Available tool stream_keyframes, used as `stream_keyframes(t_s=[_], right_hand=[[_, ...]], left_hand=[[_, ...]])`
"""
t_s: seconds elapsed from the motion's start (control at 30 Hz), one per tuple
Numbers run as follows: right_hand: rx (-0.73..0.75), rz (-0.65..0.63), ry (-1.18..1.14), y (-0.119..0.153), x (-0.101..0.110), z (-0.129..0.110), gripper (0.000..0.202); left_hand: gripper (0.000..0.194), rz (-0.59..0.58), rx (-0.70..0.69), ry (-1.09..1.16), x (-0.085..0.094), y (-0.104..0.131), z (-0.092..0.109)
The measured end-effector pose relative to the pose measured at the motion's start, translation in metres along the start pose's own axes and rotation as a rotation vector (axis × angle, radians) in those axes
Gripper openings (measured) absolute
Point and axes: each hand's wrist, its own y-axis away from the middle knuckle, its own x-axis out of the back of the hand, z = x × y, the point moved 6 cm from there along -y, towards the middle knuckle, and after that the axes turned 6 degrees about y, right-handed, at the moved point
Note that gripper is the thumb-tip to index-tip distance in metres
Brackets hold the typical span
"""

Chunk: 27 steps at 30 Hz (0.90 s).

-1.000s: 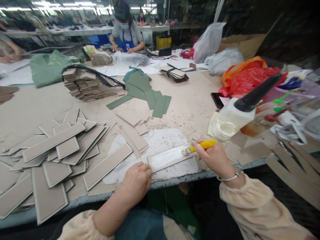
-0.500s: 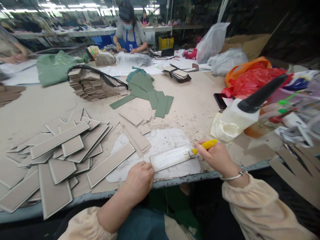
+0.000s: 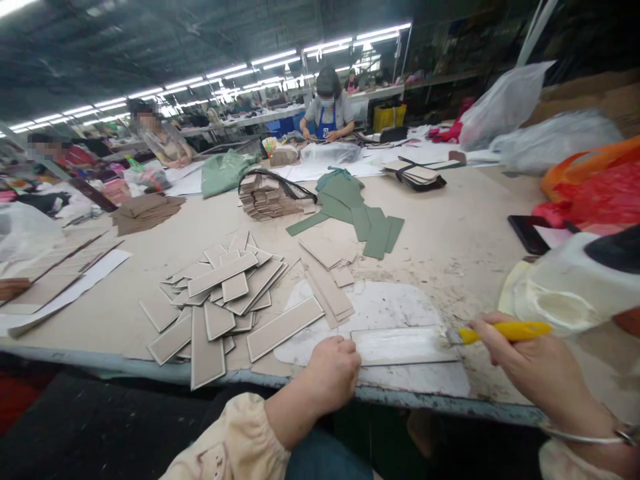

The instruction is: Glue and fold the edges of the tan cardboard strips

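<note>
My right hand [image 3: 535, 363] is closed round a brush with a yellow handle [image 3: 520, 331]. Its bristles touch the right end of a rectangular panel [image 3: 400, 345], whose upper face is coated in wet-looking white. At that panel's left end, my left hand [image 3: 333, 370] has its fingers curled and pressed on the edge. Under the panel lies a white, stained sheet [image 3: 420, 303]. One beige strip with pale edges [image 3: 285, 328] rests on the sheet's left side, and bare beige strips [image 3: 327, 293] overlap its upper edge.
Left of my hands is a loose pile of pale-edged panels [image 3: 230, 283]. Green pieces [image 3: 370, 223] and a strapped bundle [image 3: 270, 197] lie farther back. A white container [image 3: 590, 280], a phone [image 3: 527, 233] and a red bag [image 3: 595, 193] stand right. Co-workers sit across the table.
My view has swung left and up, so everything sits farther right in the picture. The brush has shifted slightly toward the panel's right end. My left hand stays on the left end.
</note>
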Motion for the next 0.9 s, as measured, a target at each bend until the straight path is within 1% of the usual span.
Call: stream_keyframes(t_s=[0.07,0.1,0.2,0.23,0.27,0.3,0.37,0.4,0.43,0.47,0.53,0.6,0.7,0.77,0.83,0.9], right_hand=[[-0.080,0.016,-0.043,0.002,0.003,-0.002,0.038],[-0.116,0.032,-0.100,0.003,0.004,-0.004,0.038],[-0.173,0.061,-0.266,0.005,-0.001,-0.010,0.036],[-0.178,0.059,-0.298,0.005,-0.005,-0.013,0.036],[-0.179,0.054,-0.320,0.004,-0.009,-0.015,0.037],[-0.179,0.047,-0.333,0.004,-0.012,-0.017,0.038],[-0.167,0.024,-0.346,0.002,-0.019,-0.020,0.040],[-0.155,0.012,-0.341,0.001,-0.022,-0.022,0.040],[-0.144,0.006,-0.326,0.000,-0.024,-0.023,0.041],[-0.132,0.004,-0.305,-0.001,-0.025,-0.024,0.042],[-0.105,0.010,-0.271,-0.001,-0.027,-0.026,0.043],[-0.086,0.022,-0.257,-0.001,-0.028,-0.025,0.043],[-0.075,0.033,-0.243,-0.001,-0.029,-0.025,0.041],[-0.072,0.040,-0.240,-0.001,-0.030,-0.026,0.039],[-0.064,0.049,-0.245,-0.002,-0.031,-0.027,0.037],[-0.056,0.052,-0.254,-0.003,-0.032,-0.030,0.035]], left_hand=[[0.012,0.065,0.004,0.089,0.006,0.001,-0.006],[0.013,0.122,0.023,0.139,0.012,0.000,-0.012],[0.020,0.325,0.163,0.203,0.031,-0.005,-0.041],[0.023,0.362,0.222,0.185,0.035,-0.009,-0.052],[0.029,0.365,0.279,0.158,0.036,-0.015,-0.062],[0.040,0.338,0.332,0.132,0.036,-0.021,-0.071],[0.064,0.254,0.425,0.108,0.030,-0.033,-0.087],[0.073,0.226,0.466,0.117,0.027,-0.039,-0.095],[0.077,0.221,0.510,0.151,0.024,-0.043,-0.102],[0.076,0.241,0.556,0.200,0.024,-0.046,-0.111],[0.067,0.316,0.650,0.303,0.028,-0.050,-0.133],[0.056,0.386,0.737,0.381,0.037,-0.054,-0.158],[0.043,0.459,0.836,0.474,0.052,-0.062,-0.199],[0.037,0.499,0.901,0.582,0.058,-0.069,-0.222],[0.034,0.523,0.959,0.710,0.058,-0.077,-0.238],[0.034,0.540,1.004,0.842,0.055,-0.086,-0.247]])
